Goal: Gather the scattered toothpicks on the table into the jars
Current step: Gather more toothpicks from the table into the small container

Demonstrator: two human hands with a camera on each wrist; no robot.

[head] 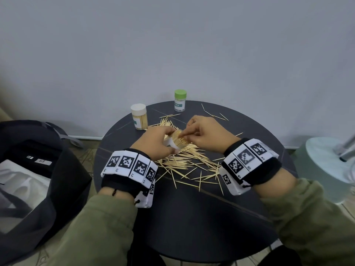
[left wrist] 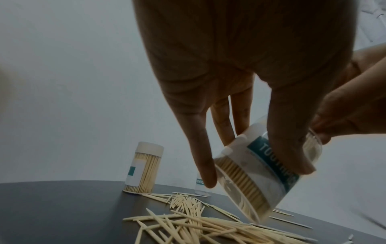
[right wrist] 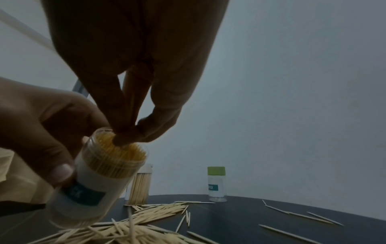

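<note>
The left hand grips an open clear jar around its body, thumb on one side and fingers curled round the other, holding it tilted above the counter near its centre. This jar is packed close to the mouth with toothpicks standing on end, and a teal label runs along its side. The right hand has thumb and fingertips pinched narrow together right at the jar's mouth, touching the tips of the packed sticks; whether a toothpick is between them cannot be told.

At about 11 o'clock on the counter stands a white-capped jar, upright, lid on, filled with toothpicks. At about 12 o'clock, near the far edge, stands a green-capped jar, upright, lid on; its contents cannot be made out.

The loose toothpicks lie in a scattered heap beneath and just nearer than the hands, spreading toward 3 o'clock, with a smaller bunch beyond the hands and a few strays toward 1 o'clock. A dark bag sits beside the counter at 9 o'clock.
</note>
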